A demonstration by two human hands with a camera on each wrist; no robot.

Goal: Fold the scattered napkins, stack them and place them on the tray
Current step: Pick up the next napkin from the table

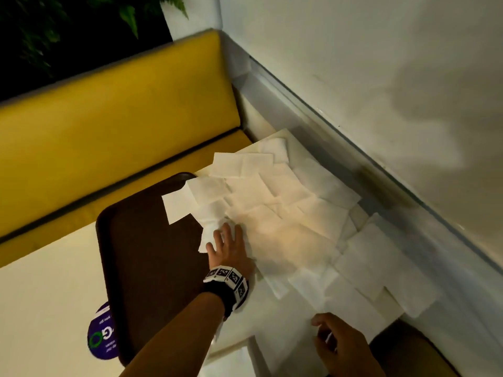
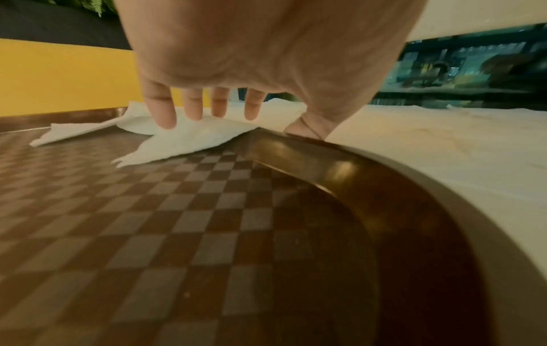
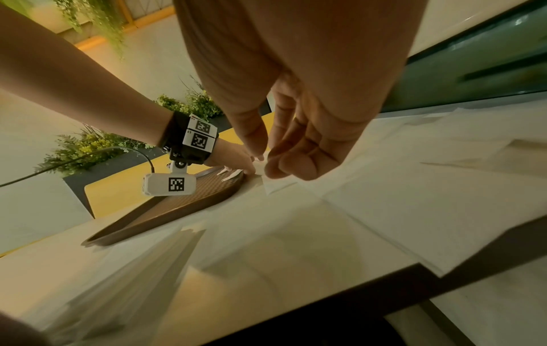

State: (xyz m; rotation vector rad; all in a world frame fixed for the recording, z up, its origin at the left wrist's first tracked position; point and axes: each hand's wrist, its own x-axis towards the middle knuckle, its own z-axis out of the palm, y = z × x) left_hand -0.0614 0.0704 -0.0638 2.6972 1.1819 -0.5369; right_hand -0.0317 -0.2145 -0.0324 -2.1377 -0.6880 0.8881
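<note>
Several white napkins (image 1: 285, 213) lie scattered and overlapping across the cream table, right of a dark brown tray (image 1: 141, 254) with a chequered floor (image 2: 148, 234). One napkin (image 1: 178, 206) lies flat on the tray's far corner. My left hand (image 1: 226, 240) is at the tray's right rim with fingers straight and spread, fingertips resting on a crumpled napkin (image 2: 192, 138) that drapes over the rim; the thumb touches the rim (image 2: 325, 168). My right hand (image 1: 326, 336) hovers over the near napkins with loosely curled fingers (image 3: 296, 163); nothing is plainly held.
A yellow bench (image 1: 109, 118) runs behind the table. A white wall with a grey ledge (image 1: 381, 186) borders the napkins on the right. A purple round sticker (image 1: 102, 338) sits under the tray's near edge. The table's near edge (image 3: 384, 281) is below my right hand.
</note>
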